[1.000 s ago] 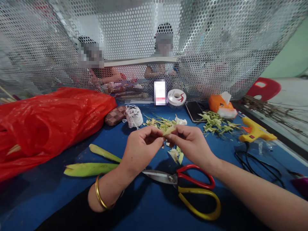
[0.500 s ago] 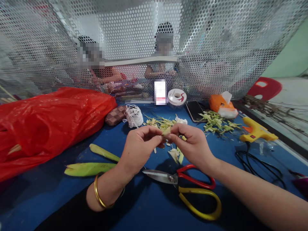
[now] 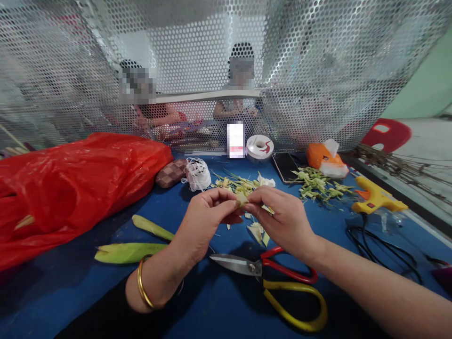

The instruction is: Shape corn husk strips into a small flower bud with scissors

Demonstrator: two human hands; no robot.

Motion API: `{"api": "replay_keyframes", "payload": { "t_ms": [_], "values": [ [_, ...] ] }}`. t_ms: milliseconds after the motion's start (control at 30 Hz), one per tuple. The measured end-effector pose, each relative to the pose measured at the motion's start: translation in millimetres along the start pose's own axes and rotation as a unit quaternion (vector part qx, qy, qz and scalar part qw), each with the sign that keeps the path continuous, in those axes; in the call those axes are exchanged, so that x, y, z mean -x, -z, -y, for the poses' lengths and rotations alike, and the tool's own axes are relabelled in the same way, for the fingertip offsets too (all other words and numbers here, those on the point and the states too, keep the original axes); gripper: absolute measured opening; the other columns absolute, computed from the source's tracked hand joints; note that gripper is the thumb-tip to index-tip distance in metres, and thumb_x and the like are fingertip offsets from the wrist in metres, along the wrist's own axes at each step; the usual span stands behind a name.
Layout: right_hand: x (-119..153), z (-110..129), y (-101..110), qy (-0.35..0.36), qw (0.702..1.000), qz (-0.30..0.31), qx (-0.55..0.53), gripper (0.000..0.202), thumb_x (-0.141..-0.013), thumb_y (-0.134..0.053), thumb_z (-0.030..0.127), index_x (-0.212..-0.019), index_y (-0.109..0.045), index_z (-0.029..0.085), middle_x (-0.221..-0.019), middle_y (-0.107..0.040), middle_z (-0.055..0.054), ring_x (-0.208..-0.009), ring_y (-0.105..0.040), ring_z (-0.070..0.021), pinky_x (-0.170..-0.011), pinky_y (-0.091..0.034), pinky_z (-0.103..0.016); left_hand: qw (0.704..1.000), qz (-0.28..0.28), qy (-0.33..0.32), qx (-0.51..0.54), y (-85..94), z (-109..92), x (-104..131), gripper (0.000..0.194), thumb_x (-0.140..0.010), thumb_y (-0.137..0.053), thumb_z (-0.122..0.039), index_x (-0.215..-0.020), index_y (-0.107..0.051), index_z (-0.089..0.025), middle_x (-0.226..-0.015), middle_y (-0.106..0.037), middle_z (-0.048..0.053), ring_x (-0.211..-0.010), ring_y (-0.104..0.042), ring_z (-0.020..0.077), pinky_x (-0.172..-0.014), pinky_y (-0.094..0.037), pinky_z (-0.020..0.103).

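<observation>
Between my two hands, over the middle of the blue table, is a small pale green piece of leaf [image 3: 242, 198]. My left hand [image 3: 208, 219] pinches its left side between thumb and forefinger. On the other side, the thumb and fingertips of my right hand [image 3: 282, 216] are closed on it too. Below the hands lie scissors [image 3: 252, 267] with one red and one yellow handle. Leaf scraps [image 3: 257, 231] are scattered beneath my right hand. Two longer green leaf pieces, a broad one [image 3: 129, 253] and a narrow one [image 3: 151, 228], rest left of my left wrist.
A red plastic bag [image 3: 84, 174] fills the left side, beside a checked pouch [image 3: 172, 173] and white string [image 3: 197, 174]. Behind are a lit phone [image 3: 236, 140], ribbon spool [image 3: 259, 148] and dark phone [image 3: 284, 167]. Green cuttings [image 3: 319, 182], tissues [image 3: 326, 160] and a yellow glue gun [image 3: 379, 197] lie right.
The leaf piece has turned slightly between my fingertips, and my right fingers have shifted on it. Both hands still hold it. The whole view has tilted a little.
</observation>
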State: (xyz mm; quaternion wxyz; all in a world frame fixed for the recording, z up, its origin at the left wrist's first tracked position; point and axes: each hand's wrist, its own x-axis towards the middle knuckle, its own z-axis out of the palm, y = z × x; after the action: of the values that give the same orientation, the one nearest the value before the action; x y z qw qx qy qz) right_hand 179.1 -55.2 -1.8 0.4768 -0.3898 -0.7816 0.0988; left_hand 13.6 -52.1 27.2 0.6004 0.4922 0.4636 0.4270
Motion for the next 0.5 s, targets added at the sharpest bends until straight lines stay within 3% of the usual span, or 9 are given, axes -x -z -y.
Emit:
{"api": "replay_keyframes", "payload": {
  "t_ms": [267, 500],
  "values": [
    [-1.2, 5.2, -2.3, -0.149, 0.986, 0.011, -0.075, 0.022, -0.084, -0.058, 0.024, -0.062, -0.057, 0.019, -0.057, -0.060, 0.001, -0.056, -0.055, -0.0129, -0.055, -0.041, -0.025, 0.995, -0.033, -0.070, -0.064, -0.4, 7.4, -0.8, 0.007, -0.071, -0.068, -0.022, -0.073, -0.065, -0.016, -0.065, -0.065, -0.002, -0.063, -0.063, 0.0120, -0.063, -0.049, 0.022],
    [-3.7, 2.2, -4.5, -0.169, 0.981, 0.024, -0.092, 0.025, -0.083, -0.057, 0.026, -0.059, -0.055, 0.019, -0.056, -0.061, 0.001, -0.055, -0.056, -0.0135, -0.056, -0.041, -0.025, 0.993, -0.032, -0.090, -0.062, -1.3, 12.7, -0.9, 0.010, -0.071, -0.068, -0.025, -0.075, -0.065, -0.016, -0.067, -0.066, 0.000, -0.064, -0.064, 0.0148, -0.064, -0.051, 0.026]
  ]
}}
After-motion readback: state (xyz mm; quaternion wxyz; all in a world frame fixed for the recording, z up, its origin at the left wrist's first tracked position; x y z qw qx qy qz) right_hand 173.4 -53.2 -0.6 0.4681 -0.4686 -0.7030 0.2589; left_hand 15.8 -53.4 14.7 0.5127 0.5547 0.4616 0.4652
